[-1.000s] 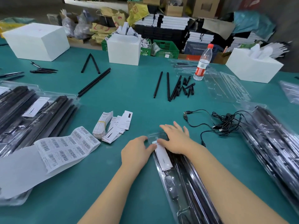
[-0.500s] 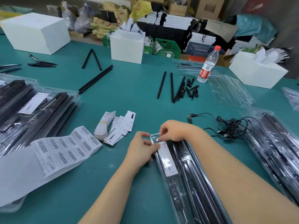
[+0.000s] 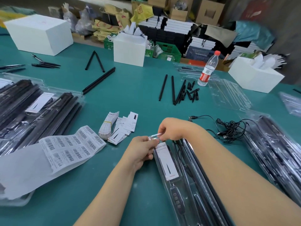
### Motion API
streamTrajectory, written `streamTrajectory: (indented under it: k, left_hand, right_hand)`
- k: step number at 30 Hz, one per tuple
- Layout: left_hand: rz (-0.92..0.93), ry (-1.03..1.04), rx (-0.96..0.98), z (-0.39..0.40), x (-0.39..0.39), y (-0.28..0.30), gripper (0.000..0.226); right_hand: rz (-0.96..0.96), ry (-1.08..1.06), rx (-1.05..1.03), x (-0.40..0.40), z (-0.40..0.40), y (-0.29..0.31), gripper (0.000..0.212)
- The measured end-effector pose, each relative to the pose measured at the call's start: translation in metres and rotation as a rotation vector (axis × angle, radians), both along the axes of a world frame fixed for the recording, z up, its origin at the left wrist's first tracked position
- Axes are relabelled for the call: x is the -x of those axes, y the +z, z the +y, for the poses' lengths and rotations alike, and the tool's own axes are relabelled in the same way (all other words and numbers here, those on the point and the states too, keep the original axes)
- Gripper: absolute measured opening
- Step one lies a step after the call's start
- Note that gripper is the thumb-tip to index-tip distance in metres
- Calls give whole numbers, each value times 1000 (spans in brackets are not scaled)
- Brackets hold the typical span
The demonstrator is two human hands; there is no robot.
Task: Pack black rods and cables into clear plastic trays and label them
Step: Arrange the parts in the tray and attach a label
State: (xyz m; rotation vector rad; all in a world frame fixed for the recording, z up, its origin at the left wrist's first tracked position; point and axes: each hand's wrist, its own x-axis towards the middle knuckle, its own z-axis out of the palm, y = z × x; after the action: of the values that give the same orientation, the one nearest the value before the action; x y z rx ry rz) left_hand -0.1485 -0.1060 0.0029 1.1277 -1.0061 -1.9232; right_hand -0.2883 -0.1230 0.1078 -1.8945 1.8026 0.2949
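— Nearest the camera?
— A clear plastic tray [image 3: 187, 185] on the green tabletop [image 3: 130, 95], running from near right up toward the centre, packed with black rods [image 3: 200, 160] and a cable controller [image 3: 176, 199], a white card [image 3: 167, 162] lying on top.

— And the hands?
— Both at the tray's far end. Left hand [image 3: 141, 152] with fingers curled, pinching the tray's clear edge tab [image 3: 154, 136]. Right hand [image 3: 171, 129] just beyond, fingers bent and pinching the same tab from the far side.

— To the left?
— A long sheet of barcode labels [image 3: 71, 145] draped over a pile of filled trays [image 3: 32, 115]. Just beside it, toward the centre, a banded bundle of white cards [image 3: 108, 125] and a few loose ones [image 3: 125, 129].

— To the right?
— A tangle of black cables [image 3: 231, 129] near the right wrist, then another stack of filled trays [image 3: 276, 152].

— Farther out?
— Loose black rods and short tips [image 3: 180, 90] mid-table, empty clear trays [image 3: 228, 93] right of them, a water bottle [image 3: 208, 69] standing upright, three white boxes [image 3: 130, 49] along the far side.
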Motion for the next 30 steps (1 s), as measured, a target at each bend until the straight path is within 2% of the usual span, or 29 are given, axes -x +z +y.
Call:
streamTrajectory:
  k: [3,7,14,21,26,30]
  left_hand:
    - [-15,-30,-1,0,-2,1,9]
    - [18,-18,19,-4,-7,2,9]
    - [13,3,38,-6,-7,0,10]
    - [-33,13,73,-7,-9,-2,27]
    - [-69,37,113,-8,-9,-1,22]
    - [-96,85,151,-6,-8,1,27]
  right_hand:
    - [-5,18,-58,-3,3,5,19]
    - [-8,28,-79,-5,0,9,21]
    - [-31,-8,-53,-10,-2,5,15]
    - [-87,-42,-29,-11,0,1,6]
    - [-119,-55,-6,-15,1,1,6]
    - [-127,-63,0,-17,0,0,8]
